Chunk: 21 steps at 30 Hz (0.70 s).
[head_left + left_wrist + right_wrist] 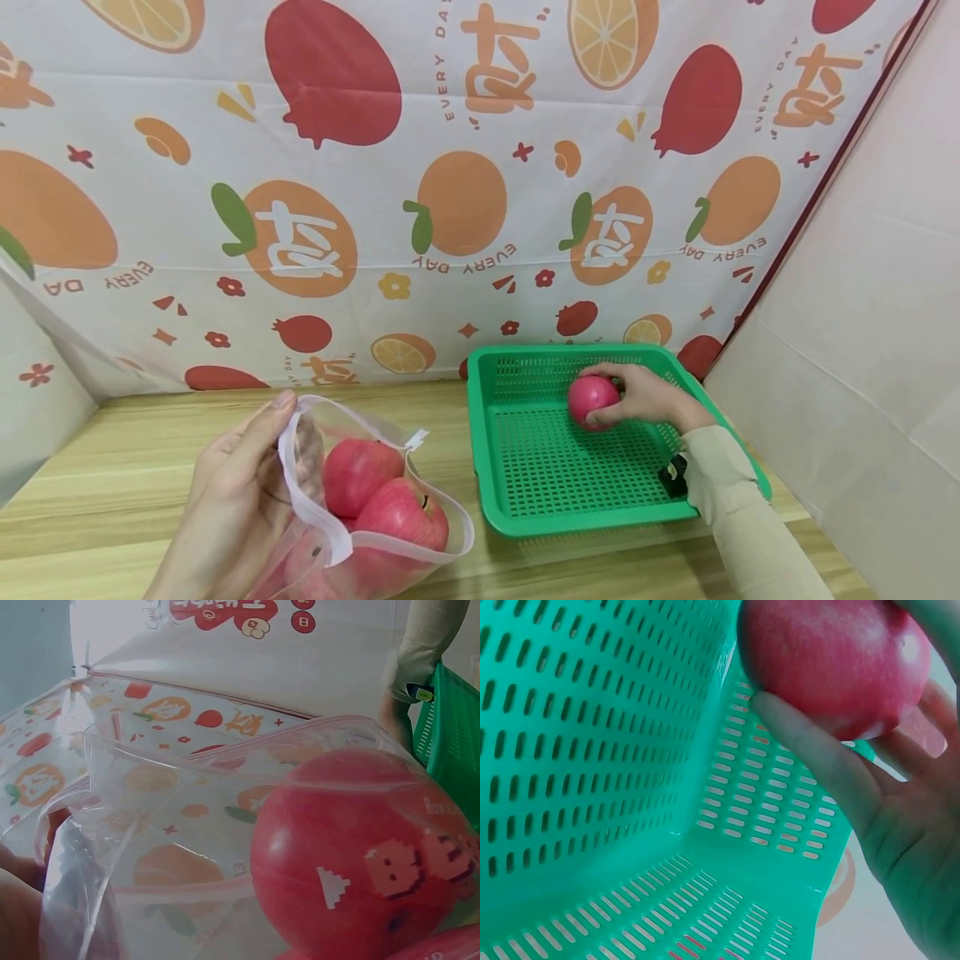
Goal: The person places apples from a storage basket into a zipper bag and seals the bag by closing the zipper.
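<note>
A red apple (590,402) is in the grip of my right hand (637,392), over the far right part of the green basket (570,525). In the right wrist view, the thumb and fingers wrap around the apple (832,664). My left hand (232,492) holds the left side of a clear zip bag (322,521) by its white-edged mouth, which gapes toward the right. Several red apples (401,512) lie inside the bag. Through the clear plastic in the left wrist view, one apple (330,840) shows pale printed letters. Part of the left hand's fingers is hidden behind the bag.
The basket stands on a wood-grain table (420,417), right of the bag. Behind the table hangs a fruit-printed cloth (517,317). A white wall (847,333) rises close along the basket's right side. A small black device (673,477) sits at the right sleeve's cuff.
</note>
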{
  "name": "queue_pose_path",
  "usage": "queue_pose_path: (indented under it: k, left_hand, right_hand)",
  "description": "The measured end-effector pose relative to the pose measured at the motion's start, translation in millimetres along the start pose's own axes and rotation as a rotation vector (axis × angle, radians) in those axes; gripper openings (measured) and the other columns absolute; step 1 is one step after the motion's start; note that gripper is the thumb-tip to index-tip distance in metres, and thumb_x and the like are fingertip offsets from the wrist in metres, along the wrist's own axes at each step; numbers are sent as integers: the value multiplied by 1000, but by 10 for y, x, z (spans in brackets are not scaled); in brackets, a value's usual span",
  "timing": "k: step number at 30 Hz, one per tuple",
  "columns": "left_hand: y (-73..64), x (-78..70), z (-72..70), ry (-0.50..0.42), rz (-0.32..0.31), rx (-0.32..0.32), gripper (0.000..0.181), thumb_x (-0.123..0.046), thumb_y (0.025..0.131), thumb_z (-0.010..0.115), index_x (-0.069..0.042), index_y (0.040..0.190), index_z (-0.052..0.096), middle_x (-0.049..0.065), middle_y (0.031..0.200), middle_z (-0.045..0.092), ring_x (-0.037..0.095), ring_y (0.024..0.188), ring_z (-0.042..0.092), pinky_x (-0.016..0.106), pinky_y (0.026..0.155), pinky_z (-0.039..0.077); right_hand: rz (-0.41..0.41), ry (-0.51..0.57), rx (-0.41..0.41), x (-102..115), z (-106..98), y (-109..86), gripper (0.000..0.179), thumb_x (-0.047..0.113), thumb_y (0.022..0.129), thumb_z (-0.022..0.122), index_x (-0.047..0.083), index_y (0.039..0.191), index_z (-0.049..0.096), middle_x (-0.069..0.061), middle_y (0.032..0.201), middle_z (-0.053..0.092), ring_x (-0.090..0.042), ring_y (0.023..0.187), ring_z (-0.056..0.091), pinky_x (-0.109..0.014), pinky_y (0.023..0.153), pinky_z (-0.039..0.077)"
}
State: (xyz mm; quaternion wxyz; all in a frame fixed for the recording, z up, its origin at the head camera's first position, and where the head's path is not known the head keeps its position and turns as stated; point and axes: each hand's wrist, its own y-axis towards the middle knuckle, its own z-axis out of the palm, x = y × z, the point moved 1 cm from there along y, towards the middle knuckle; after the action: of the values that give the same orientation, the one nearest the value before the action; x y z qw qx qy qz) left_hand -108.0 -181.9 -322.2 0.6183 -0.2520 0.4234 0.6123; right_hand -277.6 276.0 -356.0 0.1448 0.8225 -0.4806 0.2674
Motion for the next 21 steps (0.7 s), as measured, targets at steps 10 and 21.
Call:
queue_pose_path:
  k: [10, 21]
  left_hand:
    - [-1, -5, 5, -2, 6, -23, 36, -23, 112, 37, -11, 95, 66, 0, 72, 59, 12, 60, 57, 22, 51, 50]
    - [-4, -4, 13, 6, -1, -22, 35, -24, 112, 37, -11, 96, 65, 1, 73, 59, 13, 61, 57, 22, 52, 51]
  right_hand:
    - [-42, 74, -77, 52, -39, -1, 68, 31, 82, 87, 17, 142, 57, -11, 133, 61, -32, 112, 61, -38, 80, 62]
    - [-49, 128, -146, 84, -82, -26, 68, 29, 81, 88, 21, 141, 58, -12, 135, 60, -35, 116, 61, -37, 81, 61]
